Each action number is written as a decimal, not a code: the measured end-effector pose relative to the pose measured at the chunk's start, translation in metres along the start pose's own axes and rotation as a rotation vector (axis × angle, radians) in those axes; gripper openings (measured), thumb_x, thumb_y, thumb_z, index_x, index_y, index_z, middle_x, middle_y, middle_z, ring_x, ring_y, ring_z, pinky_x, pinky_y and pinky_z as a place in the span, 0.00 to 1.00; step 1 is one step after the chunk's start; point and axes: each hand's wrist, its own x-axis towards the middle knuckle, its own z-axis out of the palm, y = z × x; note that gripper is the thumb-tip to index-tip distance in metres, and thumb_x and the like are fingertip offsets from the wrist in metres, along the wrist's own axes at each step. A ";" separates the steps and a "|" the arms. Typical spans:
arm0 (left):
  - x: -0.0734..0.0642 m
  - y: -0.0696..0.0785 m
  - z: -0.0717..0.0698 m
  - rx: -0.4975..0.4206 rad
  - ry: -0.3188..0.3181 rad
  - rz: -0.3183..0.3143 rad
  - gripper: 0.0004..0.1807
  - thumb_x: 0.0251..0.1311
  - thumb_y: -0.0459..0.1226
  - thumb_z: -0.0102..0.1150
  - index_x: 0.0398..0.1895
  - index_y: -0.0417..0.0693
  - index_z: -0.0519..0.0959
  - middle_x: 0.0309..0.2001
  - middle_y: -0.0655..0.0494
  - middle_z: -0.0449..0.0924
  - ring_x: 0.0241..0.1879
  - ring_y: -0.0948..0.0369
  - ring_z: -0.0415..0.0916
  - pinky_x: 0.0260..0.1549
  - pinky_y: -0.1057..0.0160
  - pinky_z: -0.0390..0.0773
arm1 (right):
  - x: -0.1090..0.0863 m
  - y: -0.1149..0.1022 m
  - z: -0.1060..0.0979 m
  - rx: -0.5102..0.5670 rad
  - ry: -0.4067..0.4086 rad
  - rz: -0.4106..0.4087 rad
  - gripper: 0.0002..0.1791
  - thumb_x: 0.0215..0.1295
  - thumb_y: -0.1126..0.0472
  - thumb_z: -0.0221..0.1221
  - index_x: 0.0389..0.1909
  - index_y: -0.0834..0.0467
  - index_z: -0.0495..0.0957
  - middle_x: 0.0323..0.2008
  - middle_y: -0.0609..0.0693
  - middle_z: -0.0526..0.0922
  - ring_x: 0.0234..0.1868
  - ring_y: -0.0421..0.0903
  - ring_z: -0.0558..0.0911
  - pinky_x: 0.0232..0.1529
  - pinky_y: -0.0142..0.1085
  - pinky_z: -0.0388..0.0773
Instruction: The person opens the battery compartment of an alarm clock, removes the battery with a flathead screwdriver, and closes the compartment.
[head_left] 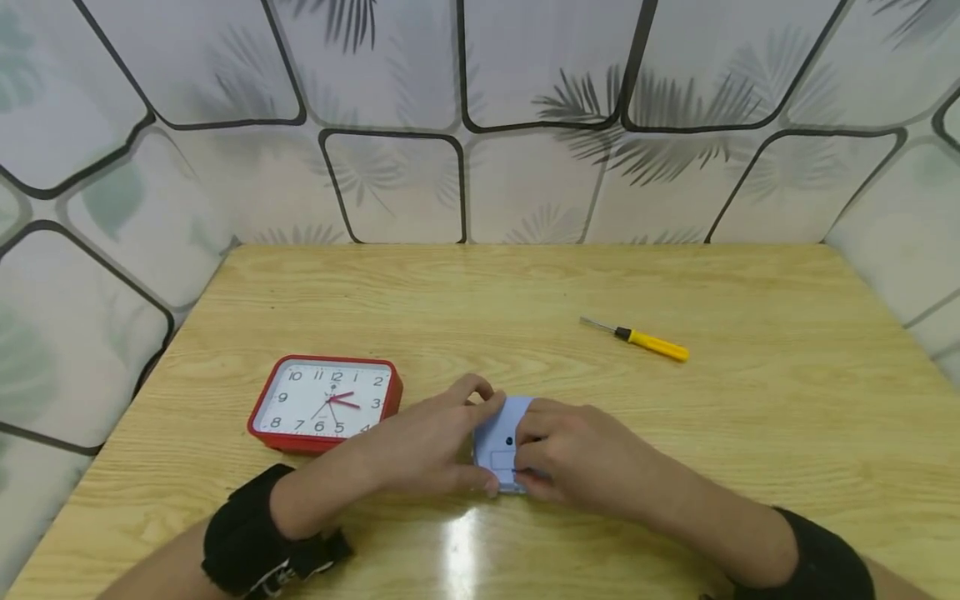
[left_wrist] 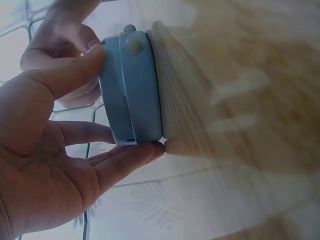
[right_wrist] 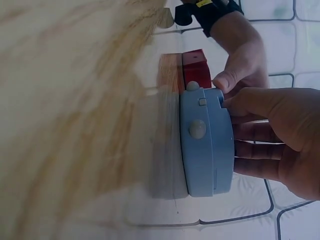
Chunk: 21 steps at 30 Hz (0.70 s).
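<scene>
A small light-blue alarm clock (head_left: 491, 429) lies on its face, its back with a dark knob and a battery cover (head_left: 500, 461) turned up. My left hand (head_left: 438, 442) grips its left side, thumb at the near edge and fingers at the far edge. Over the right part of the back, my right hand (head_left: 573, 450) bends its fingers onto the case. In the right wrist view, the right thumb presses at a notch at the cover's near edge, close to the left thumb. Two pale round feet, one a foot (right_wrist: 197, 129), stick out from the near side.
To the left stands a red rectangular clock (head_left: 326, 404), face up, behind my left forearm. A screwdriver (head_left: 652, 343) with a yellow handle lies farther back on the right of the wooden table (head_left: 465, 308). Patterned cloth (head_left: 525, 183) rises behind the table's far edge.
</scene>
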 end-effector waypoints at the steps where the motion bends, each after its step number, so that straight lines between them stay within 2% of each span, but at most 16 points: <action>1: 0.000 0.000 0.000 0.000 0.002 0.002 0.51 0.57 0.55 0.70 0.74 0.34 0.60 0.67 0.48 0.62 0.46 0.62 0.76 0.46 0.68 0.76 | 0.000 0.000 0.000 -0.005 0.000 -0.007 0.04 0.52 0.59 0.73 0.26 0.51 0.87 0.30 0.40 0.81 0.35 0.37 0.76 0.37 0.26 0.78; 9: 0.000 0.000 0.000 -0.003 0.000 -0.001 0.51 0.57 0.55 0.70 0.74 0.34 0.60 0.67 0.48 0.62 0.45 0.62 0.75 0.45 0.69 0.76 | 0.001 0.000 0.001 -0.046 0.044 -0.068 0.05 0.48 0.62 0.73 0.24 0.52 0.86 0.28 0.41 0.82 0.34 0.36 0.77 0.37 0.25 0.77; 21: -0.001 0.000 0.001 -0.005 -0.002 -0.009 0.51 0.56 0.55 0.70 0.74 0.35 0.60 0.67 0.49 0.62 0.44 0.62 0.75 0.44 0.69 0.75 | 0.001 0.001 0.005 -0.053 0.121 -0.107 0.07 0.44 0.63 0.73 0.22 0.53 0.83 0.25 0.41 0.80 0.30 0.35 0.75 0.33 0.23 0.75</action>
